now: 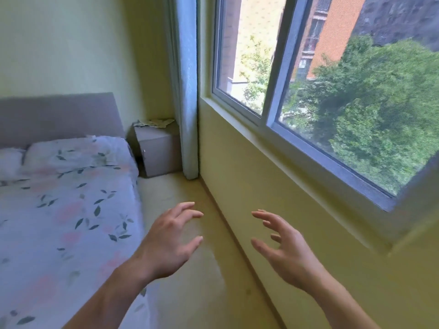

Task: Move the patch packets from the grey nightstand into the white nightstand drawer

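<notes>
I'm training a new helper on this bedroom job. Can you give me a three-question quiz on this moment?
1. True or false: the left hand holds a packet.
2. Where do the packets lie? A) on the bed B) on the grey nightstand C) on the floor
3. What stands right of the nightstand, in the corner?

Key:
1. False; the left hand and the right hand are both open and empty.
2. B
3. The curtain.

packets: on nightstand
nightstand: at 11 o'clock, between bed and curtain
window: at 2 o'clock
</notes>
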A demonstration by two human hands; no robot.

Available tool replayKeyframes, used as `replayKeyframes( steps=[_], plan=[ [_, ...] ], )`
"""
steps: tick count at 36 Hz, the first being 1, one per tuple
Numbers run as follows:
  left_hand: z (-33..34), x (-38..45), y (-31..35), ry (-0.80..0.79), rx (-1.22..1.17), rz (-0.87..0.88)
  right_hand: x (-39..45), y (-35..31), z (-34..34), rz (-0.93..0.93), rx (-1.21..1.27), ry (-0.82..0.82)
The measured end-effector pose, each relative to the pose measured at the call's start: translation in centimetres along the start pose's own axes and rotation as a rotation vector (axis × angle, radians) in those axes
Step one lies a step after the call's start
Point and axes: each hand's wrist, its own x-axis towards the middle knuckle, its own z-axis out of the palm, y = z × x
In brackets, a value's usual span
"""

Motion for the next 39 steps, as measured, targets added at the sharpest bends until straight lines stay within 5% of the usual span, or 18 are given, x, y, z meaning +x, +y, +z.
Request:
replayKeyframes(
  steps=[16,39],
  plan=[
    [-5.9,7.4,-10.2,0.236,0.071,-0.469,25.5,-4.1,5.2,-0.360,0.028,-0.328],
    [-14.0,44.4,-29.3,0.229,0.049,-0.339,65.6,-7.1,13.3,-0.352,0.092,-0.314]
  ],
)
